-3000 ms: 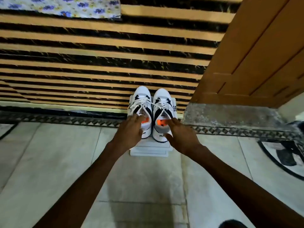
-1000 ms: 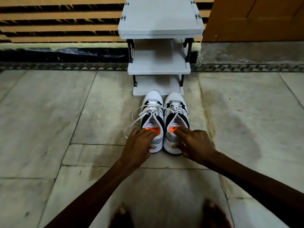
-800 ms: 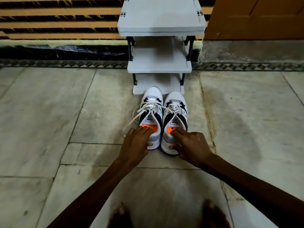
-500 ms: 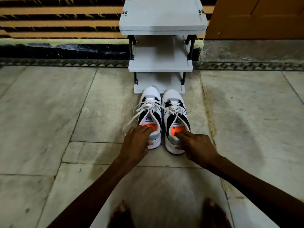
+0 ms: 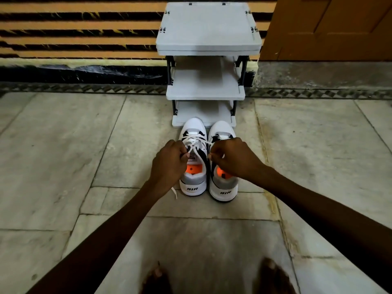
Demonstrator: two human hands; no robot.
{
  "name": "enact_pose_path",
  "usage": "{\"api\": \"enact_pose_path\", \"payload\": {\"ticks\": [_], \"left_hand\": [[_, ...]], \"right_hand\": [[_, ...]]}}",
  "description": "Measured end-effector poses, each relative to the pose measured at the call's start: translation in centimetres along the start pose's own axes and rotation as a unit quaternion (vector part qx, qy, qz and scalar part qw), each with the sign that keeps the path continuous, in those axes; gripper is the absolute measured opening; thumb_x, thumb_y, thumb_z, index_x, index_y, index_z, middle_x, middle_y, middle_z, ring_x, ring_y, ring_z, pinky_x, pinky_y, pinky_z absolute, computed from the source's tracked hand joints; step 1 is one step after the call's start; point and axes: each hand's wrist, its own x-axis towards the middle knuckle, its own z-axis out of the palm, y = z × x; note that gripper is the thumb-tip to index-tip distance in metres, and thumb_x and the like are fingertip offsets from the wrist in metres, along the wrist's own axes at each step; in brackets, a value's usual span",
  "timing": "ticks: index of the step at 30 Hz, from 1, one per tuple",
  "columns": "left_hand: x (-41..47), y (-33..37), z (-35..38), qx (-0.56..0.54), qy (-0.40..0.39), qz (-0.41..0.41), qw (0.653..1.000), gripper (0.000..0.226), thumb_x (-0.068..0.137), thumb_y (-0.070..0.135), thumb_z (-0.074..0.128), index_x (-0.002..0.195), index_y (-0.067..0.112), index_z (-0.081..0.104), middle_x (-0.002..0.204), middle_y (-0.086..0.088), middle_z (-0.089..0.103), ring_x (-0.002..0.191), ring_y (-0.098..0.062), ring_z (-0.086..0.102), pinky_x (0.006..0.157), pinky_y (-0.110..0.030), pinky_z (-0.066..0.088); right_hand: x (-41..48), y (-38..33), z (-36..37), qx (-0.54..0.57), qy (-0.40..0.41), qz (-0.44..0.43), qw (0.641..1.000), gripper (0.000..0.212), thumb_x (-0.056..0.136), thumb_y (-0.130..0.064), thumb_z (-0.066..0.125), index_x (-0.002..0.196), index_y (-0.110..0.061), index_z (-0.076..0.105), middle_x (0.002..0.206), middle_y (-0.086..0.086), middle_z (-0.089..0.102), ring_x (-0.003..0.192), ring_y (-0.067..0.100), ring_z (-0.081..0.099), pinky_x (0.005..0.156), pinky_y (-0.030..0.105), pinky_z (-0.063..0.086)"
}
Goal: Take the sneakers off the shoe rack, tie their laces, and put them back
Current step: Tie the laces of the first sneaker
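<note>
Two white and black sneakers with orange insoles stand side by side on the floor, heels toward me: the left sneaker point(image 5: 194, 183) and the right sneaker point(image 5: 224, 188). The grey three-shelf shoe rack point(image 5: 209, 28) stands just beyond their toes, its shelves bare. My left hand point(image 5: 169, 164) pinches one end of the left sneaker's white laces point(image 5: 194, 144). My right hand point(image 5: 231, 159) pinches the other end, above the right sneaker's tongue. A loose lace tip trails on the floor below my left wrist.
The striped orange and black wall point(image 5: 80, 30) runs behind the rack, with a wooden door point(image 5: 331, 28) at the right. Pale stone floor tiles point(image 5: 63, 155) spread around the shoes. My bare feet point(image 5: 212, 279) show at the bottom edge.
Both hands left the sneakers' heel openings and moved forward onto the left sneaker's laces, each closing on a lace end. The sneakers now rest on the floor, no longer held.
</note>
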Motion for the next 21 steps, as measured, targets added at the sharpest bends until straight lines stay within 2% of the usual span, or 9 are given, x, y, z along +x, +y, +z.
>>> {"api": "enact_pose_path", "payload": {"ticks": [3, 5, 9, 12, 14, 15, 18, 19, 21], "left_hand": [[1.2, 0.3, -0.2, 0.082, -0.03, 0.007, 0.996, 0.021, 0.088, 0.026, 0.062, 0.104, 0.012, 0.059, 0.105, -0.012, 0.06, 0.095, -0.034, 0.062, 0.075, -0.041, 0.05], [1.8, 0.3, -0.1, 0.095, -0.037, 0.002, 0.995, 0.026, 0.088, 0.029, 0.062, 0.105, 0.01, 0.058, 0.106, -0.013, 0.062, 0.097, -0.035, 0.062, 0.077, -0.041, 0.051], [2.6, -0.3, 0.4, 0.006, -0.046, -0.063, 0.997, 0.027, 0.083, 0.033, 0.068, 0.099, 0.012, 0.064, 0.099, -0.009, 0.071, 0.098, -0.029, 0.065, 0.08, -0.039, 0.053], [3.0, -0.6, 1.0, -0.082, -0.048, -0.12, 0.988, 0.026, 0.081, 0.031, 0.071, 0.099, 0.013, 0.068, 0.099, -0.005, 0.073, 0.097, -0.021, 0.066, 0.077, -0.026, 0.047], [3.4, -0.7, 1.3, -0.191, -0.045, -0.179, 0.964, 0.028, 0.08, 0.026, 0.074, 0.102, 0.01, 0.069, 0.099, -0.005, 0.073, 0.092, -0.017, 0.065, 0.077, -0.023, 0.046], [3.5, -0.7, 1.4, -0.265, -0.047, -0.214, 0.939, 0.029, 0.08, 0.021, 0.074, 0.105, 0.007, 0.069, 0.1, -0.006, 0.072, 0.091, -0.017, 0.065, 0.079, -0.024, 0.048], [3.9, -0.5, 1.8, -0.422, -0.053, -0.285, 0.859, 0.027, 0.082, 0.009, 0.071, 0.108, 0.001, 0.068, 0.101, -0.012, 0.071, 0.088, -0.022, 0.066, 0.07, -0.025, 0.052], [4.0, -0.5, 1.8, -0.437, -0.06, -0.287, 0.85, 0.024, 0.083, 0.009, 0.071, 0.106, 0.001, 0.069, 0.098, -0.013, 0.071, 0.087, -0.023, 0.066, 0.067, -0.024, 0.051], [4.1, -0.4, 1.6, -0.415, -0.072, -0.271, 0.865, 0.01, 0.087, 0.015, 0.068, 0.092, 0.007, 0.071, 0.089, -0.009, 0.07, 0.082, -0.021, 0.064, 0.064, -0.025, 0.048]], "right_hand": [[2.4, -0.7, 1.1, -0.021, 0.001, 0.004, 1.0, 0.028, 0.087, -0.033, 0.06, 0.077, -0.009, 0.069, 0.08, 0.015, 0.071, 0.079, 0.03, 0.066, 0.066, 0.034, 0.051], [3.5, -0.6, 2.2, -0.025, -0.008, 0.014, 1.0, 0.028, 0.087, -0.032, 0.061, 0.072, -0.008, 0.067, 0.078, 0.016, 0.07, 0.077, 0.031, 0.066, 0.061, 0.029, 0.045], [4.9, -0.4, 3.5, 0.021, -0.015, 0.031, 0.999, 0.023, 0.084, -0.026, 0.065, 0.096, -0.008, 0.072, 0.091, 0.015, 0.074, 0.088, 0.031, 0.068, 0.07, 0.031, 0.052], [5.8, -0.3, 3.7, 0.072, -0.008, 0.048, 0.996, 0.024, 0.08, -0.022, 0.069, 0.1, -0.009, 0.07, 0.089, 0.014, 0.075, 0.086, 0.029, 0.069, 0.066, 0.026, 0.044], [6.6, -0.4, 3.8, 0.092, -0.003, 0.06, 0.994, 0.014, 0.079, -0.022, 0.071, 0.087, -0.01, 0.069, 0.084, 0.015, 0.073, 0.082, 0.03, 0.067, 0.065, 0.028, 0.043], [7.0, -0.4, 3.9, 0.099, 0.0, 0.063, 0.993, 0.012, 0.08, -0.023, 0.071, 0.077, -0.012, 0.066, 0.08, 0.015, 0.071, 0.079, 0.03, 0.066, 0.065, 0.03, 0.043], [7.6, -0.7, 4.0, 0.11, 0.009, 0.079, 0.991, 0.035, 0.086, -0.026, 0.067, 0.057, -0.019, 0.05, 0.066, 0.01, 0.058, 0.07, 0.026, 0.057, 0.062, 0.028, 0.036], [7.7, -0.8, 3.8, 0.119, 0.013, 0.083, 0.989, 0.04, 0.088, -0.028, 0.065, 0.053, -0.019, 0.048, 0.063, 0.011, 0.058, 0.067, 0.027, 0.057, 0.06, 0.03, 0.036], [7.7, -1.0, 3.1, 0.15, 0.027, 0.079, 0.985, 0.042, 0.092, -0.029, 0.061, 0.055, -0.009, 0.056, 0.061, 0.016, 0.063, 0.064, 0.03, 0.062, 0.06, 0.036, 0.044]]}}
